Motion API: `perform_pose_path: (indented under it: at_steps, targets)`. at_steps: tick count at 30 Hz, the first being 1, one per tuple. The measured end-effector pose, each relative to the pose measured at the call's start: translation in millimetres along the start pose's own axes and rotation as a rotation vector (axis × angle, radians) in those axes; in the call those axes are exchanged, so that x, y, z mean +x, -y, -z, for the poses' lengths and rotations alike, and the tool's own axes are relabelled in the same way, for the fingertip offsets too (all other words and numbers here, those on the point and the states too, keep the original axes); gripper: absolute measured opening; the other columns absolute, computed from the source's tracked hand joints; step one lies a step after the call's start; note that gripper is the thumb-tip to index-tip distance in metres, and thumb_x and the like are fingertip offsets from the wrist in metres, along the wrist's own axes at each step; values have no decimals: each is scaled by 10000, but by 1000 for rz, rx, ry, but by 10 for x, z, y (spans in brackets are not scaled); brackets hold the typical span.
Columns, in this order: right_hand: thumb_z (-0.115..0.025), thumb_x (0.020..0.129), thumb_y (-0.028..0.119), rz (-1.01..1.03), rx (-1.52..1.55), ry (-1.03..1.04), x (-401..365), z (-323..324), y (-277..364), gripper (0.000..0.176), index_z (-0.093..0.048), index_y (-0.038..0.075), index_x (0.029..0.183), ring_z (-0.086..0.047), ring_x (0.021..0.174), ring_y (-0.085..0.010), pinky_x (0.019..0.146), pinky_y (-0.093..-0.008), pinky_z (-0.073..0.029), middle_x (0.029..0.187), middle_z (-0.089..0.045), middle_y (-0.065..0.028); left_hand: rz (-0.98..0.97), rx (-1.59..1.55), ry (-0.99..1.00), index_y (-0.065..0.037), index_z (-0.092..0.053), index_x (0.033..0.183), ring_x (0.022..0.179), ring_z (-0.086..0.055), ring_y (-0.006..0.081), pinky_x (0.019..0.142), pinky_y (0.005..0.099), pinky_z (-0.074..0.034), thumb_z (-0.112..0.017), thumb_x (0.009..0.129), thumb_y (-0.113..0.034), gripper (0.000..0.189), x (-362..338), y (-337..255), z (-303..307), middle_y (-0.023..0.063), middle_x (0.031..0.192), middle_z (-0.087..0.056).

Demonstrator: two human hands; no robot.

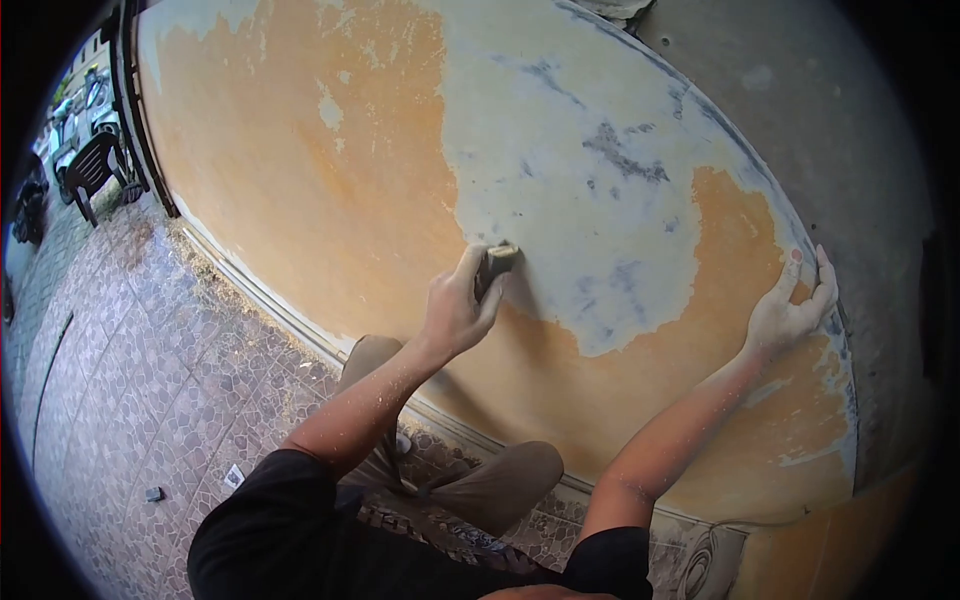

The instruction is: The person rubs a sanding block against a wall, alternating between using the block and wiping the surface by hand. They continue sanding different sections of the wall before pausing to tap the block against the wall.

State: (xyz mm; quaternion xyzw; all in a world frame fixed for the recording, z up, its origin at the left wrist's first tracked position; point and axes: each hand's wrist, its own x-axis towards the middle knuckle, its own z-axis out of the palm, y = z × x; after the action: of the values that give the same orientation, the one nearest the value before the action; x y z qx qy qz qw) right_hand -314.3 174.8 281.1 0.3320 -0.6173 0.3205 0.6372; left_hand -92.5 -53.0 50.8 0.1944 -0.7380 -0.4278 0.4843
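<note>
My left hand (462, 308) is closed round a small sanding block (500, 260), dark on the sides with a pale yellowish end. The block rests against a large wall surface (330, 200), where orange paint borders a bare whitish area with grey smudges. At the right, my right hand (785, 312) lies on the wall near its whitish and bluish edge, fingers apart and no tool in it. Pale dust covers both hands and the forearms.
Paint flakes and dust lie along the wall's foot on the patterned tile floor (150, 370). A dark plastic chair (92, 172) stands at far left. A small dark block (153, 494) and a paper scrap (234, 476) lie on the tiles. Coiled cable (697, 570) sits at lower right.
</note>
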Motion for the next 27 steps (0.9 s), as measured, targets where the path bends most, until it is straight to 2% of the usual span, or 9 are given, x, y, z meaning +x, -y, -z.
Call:
perform_pose_path:
  at_steps: [2,9,11,14,15,18,20,24,27]
  targets:
    - [-762,975,214,-13,51,23,12,24,2,365,-668,39,1281,-568,1256,-332,1084,-458,-434,1283,-672,-125,90,-132,189,0,-575,1175,754,-638,135,705,313,-516,-761,953,-123,315,-325,107,-23,112,845,-668]
    - [-737,1002,256,-13,46,20,-347,162,192,580,-526,24,1490,-389,1482,-325,1176,-489,-396,1569,-425,-218,373,-572,429,-26,-569,1172,944,-601,68,833,267,-509,-738,998,-101,254,-1012,-59,232,37,1031,-673]
    - [-705,1022,209,-230,196,-52,-759,258,527,482,-558,-8,1427,-507,1363,-323,1132,-461,-436,1442,-547,-190,376,-580,443,-25,-571,1173,954,-604,68,845,267,-511,-735,1000,-95,248,-1034,-175,367,37,1039,-676]
    - [-663,1030,93,-722,659,-4,-1782,430,993,273,-608,-30,1266,-630,900,-154,857,-326,-555,1070,-659,-86,390,-639,408,-22,-575,1173,979,-618,77,888,271,-512,-725,1004,-80,233,-1025,-221,508,40,1063,-682]
    - [-677,1018,82,-875,749,157,-2086,541,1259,261,-626,-23,1251,-625,885,-124,777,-264,-540,1028,-658,-78,399,-668,379,-23,-577,1176,989,-625,83,904,273,-511,-722,1005,-74,230,-1033,-194,538,42,1069,-684]
    - [-649,1062,255,-1195,1132,720,-2825,762,1967,320,-643,7,1264,-632,923,-124,933,-309,-496,964,-673,-39,406,-684,332,-16,-591,1178,998,-627,87,871,269,-520,-750,995,-114,262,-1051,-45,579,56,1087,-692]
    - [-622,1077,313,-1349,1425,735,-3127,868,2361,360,-622,20,1287,-634,835,-88,790,-252,-515,981,-694,-44,364,-680,309,-17,-591,1186,1001,-631,90,867,263,-522,-757,988,-109,273,-1045,30,598,61,1094,-693]
    - [-654,1063,266,-1455,1483,918,-3102,978,2454,340,-575,32,1299,-569,616,-22,484,-184,-408,998,-712,-33,496,-772,304,-24,-589,1177,989,-643,92,862,266,-526,-761,988,-123,274,-1055,74,665,56,1074,-699]
    - [-644,1071,248,-1340,1484,983,-2974,923,2342,292,-572,32,1255,-656,719,-87,612,-238,-519,968,-710,-68,537,-740,317,-19,-599,1179,985,-644,101,867,279,-530,-785,972,-140,303,-1015,44,688,57,1048,-702]
